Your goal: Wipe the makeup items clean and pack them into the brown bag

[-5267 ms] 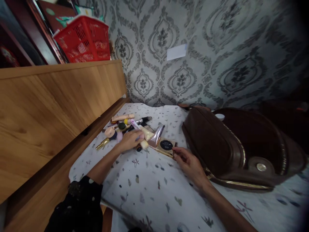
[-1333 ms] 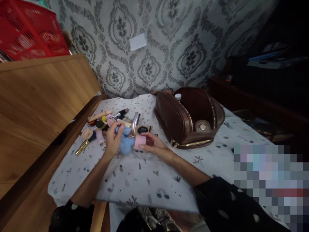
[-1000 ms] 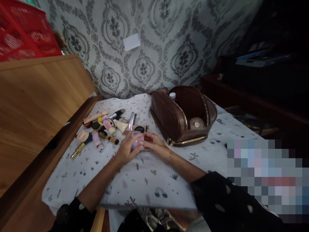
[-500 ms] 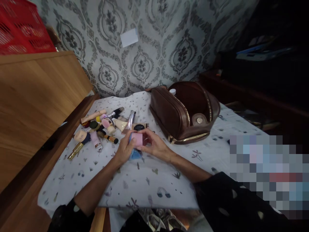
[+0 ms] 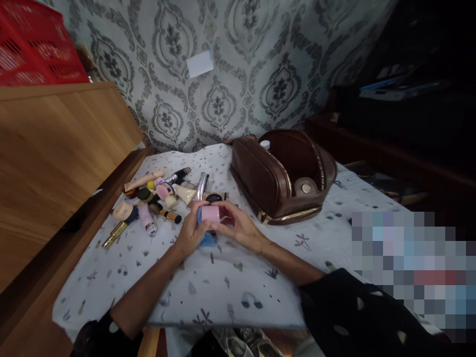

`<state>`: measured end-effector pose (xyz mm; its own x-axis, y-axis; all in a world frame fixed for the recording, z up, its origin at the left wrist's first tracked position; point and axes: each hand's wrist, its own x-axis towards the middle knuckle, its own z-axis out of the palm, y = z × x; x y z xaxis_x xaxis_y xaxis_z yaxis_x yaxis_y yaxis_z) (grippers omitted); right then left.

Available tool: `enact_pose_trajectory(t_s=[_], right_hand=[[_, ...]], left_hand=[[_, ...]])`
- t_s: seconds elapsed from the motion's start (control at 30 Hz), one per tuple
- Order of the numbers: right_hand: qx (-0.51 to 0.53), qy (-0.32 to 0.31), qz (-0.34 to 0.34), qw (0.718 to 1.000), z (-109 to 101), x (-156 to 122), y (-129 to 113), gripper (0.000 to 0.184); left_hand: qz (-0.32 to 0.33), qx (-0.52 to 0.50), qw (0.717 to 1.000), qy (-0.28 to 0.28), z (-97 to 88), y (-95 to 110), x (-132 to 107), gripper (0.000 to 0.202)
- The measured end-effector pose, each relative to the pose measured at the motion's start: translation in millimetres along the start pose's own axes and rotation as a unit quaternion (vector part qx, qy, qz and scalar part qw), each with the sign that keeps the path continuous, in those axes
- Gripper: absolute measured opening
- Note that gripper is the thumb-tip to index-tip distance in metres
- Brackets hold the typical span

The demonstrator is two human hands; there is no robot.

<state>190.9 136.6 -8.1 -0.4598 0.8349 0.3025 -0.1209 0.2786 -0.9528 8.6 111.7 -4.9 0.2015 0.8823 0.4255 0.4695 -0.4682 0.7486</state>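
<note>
Between my two hands, over the near-middle of the cloth-covered table, is a small pink container [image 5: 210, 214] that looks like a jar. My left hand [image 5: 190, 234] grips its left side, with a blue cloth [image 5: 207, 241] bunched against it and hanging below. Thumb and fingers of my right hand [image 5: 241, 229] close on the jar's right end. Just beyond the hands lie a silver tube [image 5: 201, 186] and a round black compact [image 5: 214, 198]. A brown cosmetic bag [image 5: 256, 171] stands unzipped to the right, a white cap [image 5: 265, 144] showing inside.
Several cosmetics lie in a heap on the left, among them a pink-lilac tube [image 5: 148, 218] and a gold tube [image 5: 114, 235]. A wooden panel [image 5: 70, 134] borders the table's left side, with a red basket [image 5: 40, 44] on top. The patterned wall [image 5: 223, 99] closes the back.
Both hands stay at nearly the same spot on the pink jar. More of the jar's pink side shows now, and the view has shifted slightly.
</note>
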Motion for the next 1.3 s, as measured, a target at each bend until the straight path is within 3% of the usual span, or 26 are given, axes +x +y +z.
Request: enact_pose_trajectory(t_s=[0.17, 0.3, 0.47, 0.7, 0.83, 0.93, 1.07, 1.2, 1.3], right_hand=[[0.092, -0.025, 0.086, 0.992, -0.5, 2.4, -2.5, 0.051], [0.131, -0.041, 0.110, 0.984, -1.3, 3.8, -5.8, 0.050], [0.157, -0.058, 0.134, 0.977, -3.5, 4.3, -8.0, 0.050], [0.181, -0.127, 0.153, 0.963, -2.1, 3.6, -4.8, 0.062], [0.235, -0.101, 0.161, 0.953, 3.3, 3.6, -2.8, 0.069], [0.270, -0.057, 0.174, 0.945, 4.3, 6.2, -0.6, 0.071], [0.342, 0.014, 0.178, 0.923, 0.7, 8.6, -4.4, 0.072], [0.405, -0.022, 0.174, 0.897, -1.7, 7.7, -13.4, 0.070], [0.399, -0.056, 0.188, 0.896, -1.0, 8.2, -12.6, 0.071]], left_hand=[[0.019, 0.059, 0.998, -0.005, -2.2, 0.5, -3.0, 0.050], [0.025, 0.085, 0.996, -0.007, -4.4, 1.7, -3.7, 0.049], [0.034, 0.162, 0.986, 0.030, -7.8, 2.5, -3.0, 0.063], [0.147, 0.203, 0.961, 0.114, -12.8, 0.7, -2.0, 0.050], [0.164, 0.190, 0.962, 0.107, -10.4, 7.4, -5.8, 0.046], [0.112, 0.123, 0.981, 0.104, -9.1, 6.9, -7.3, 0.053], [-0.034, 0.045, 0.992, 0.113, -7.0, 0.1, -4.0, 0.067], [-0.110, 0.042, 0.988, 0.099, -0.8, 2.6, -0.4, 0.068], [-0.095, 0.050, 0.989, 0.105, 2.5, 8.0, 0.4, 0.070]])
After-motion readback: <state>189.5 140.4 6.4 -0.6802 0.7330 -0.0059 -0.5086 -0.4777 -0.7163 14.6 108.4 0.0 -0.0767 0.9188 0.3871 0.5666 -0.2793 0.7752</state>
